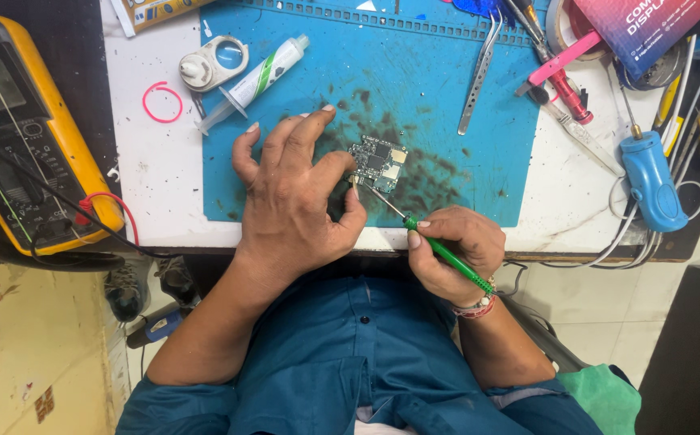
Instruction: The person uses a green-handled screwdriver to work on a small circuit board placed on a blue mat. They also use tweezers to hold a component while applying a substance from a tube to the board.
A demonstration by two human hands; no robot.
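Small circuit board (pixel 377 162) sits mid blue mat (pixel 447 89). Left hand (pixel 294 201) spread flat, thumb and finger touching board's left side. Right hand (pixel 451 251) squeezed shut round green screwdriver (pixel 426 239), tip at board's near edge. Syringe (pixel 253 82) far left, tweezers (pixel 479 72) far right.

Green screwdriver (pixel 445 253), stained blue mat (pixel 439 97)

Head camera looks straight down (close) at workbench (pixel 165 169).

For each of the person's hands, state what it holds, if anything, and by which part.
The right hand grips a green-handled tool by its handle. The left hand holds nothing in a grip; its fingers press the small circuit board's left edge.
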